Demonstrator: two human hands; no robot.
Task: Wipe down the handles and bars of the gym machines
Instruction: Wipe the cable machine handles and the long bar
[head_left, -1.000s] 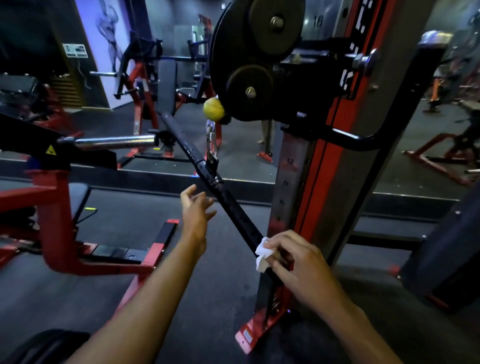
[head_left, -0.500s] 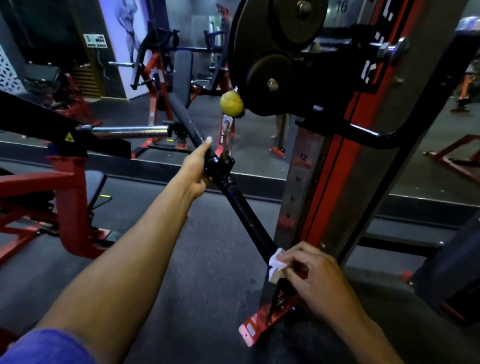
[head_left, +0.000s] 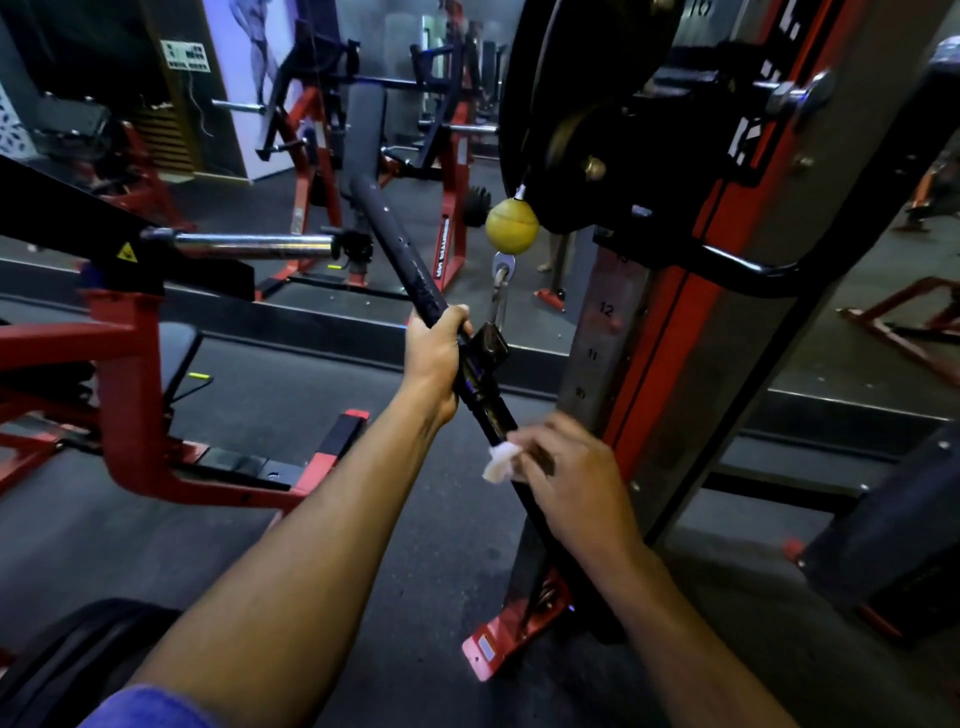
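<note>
A long black cable bar (head_left: 402, 244) hangs by a metal clip (head_left: 500, 296) under a yellow ball stopper (head_left: 511, 227) and slants from upper left down to lower right. My left hand (head_left: 435, 353) grips the bar just left of its centre swivel. My right hand (head_left: 566, 480) holds a small white cloth (head_left: 500, 461) pressed around the lower half of the bar. The bar's lower end is hidden behind my right hand and wrist.
The grey and red cable column (head_left: 691, 374) with numbered holes stands right of the bar, a black pulley wheel (head_left: 582, 83) above. A red-framed machine (head_left: 130, 395) with a chrome sleeve (head_left: 254, 245) sits left. More red machines (head_left: 363, 156) stand behind, beyond the dark rubber floor (head_left: 363, 571).
My left hand reached up from open beside the bar and closed around it near the swivel. My right hand with the cloth slid up the bar's lower half.
</note>
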